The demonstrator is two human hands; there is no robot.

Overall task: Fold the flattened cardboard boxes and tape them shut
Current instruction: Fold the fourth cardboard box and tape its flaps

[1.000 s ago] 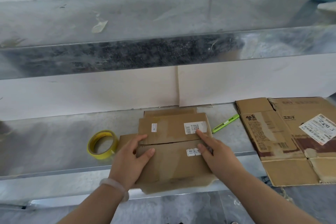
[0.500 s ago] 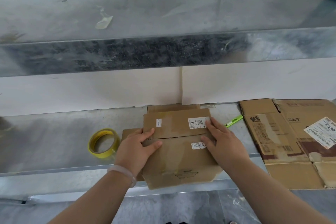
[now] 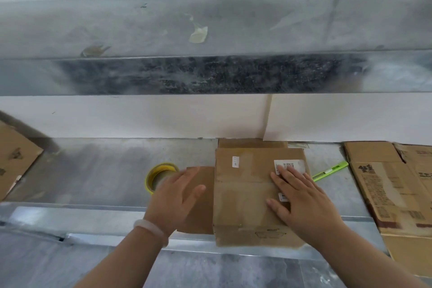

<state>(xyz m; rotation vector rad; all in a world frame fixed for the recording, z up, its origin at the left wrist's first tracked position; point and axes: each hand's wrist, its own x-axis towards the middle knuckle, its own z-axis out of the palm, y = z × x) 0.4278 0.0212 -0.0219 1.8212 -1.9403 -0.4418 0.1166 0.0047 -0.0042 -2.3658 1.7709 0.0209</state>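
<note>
Overhead, galvanized shelf (image 3: 233, 18); below, metal counter (image 3: 98, 170) holds box (image 3: 245, 196), white wall (image 3: 140, 117) behind.

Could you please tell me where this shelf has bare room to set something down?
The widest bare stretch of the metal shelf lies between the cardboard piece at far left and the yellow tape roll. The narrow strip between the box and the flattened cardboard holds a green cutter. The left hand and right hand crowd the box.

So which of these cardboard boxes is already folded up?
The middle box under the right hand, with white labels; the cardboard at the right edge lies flat.
</note>
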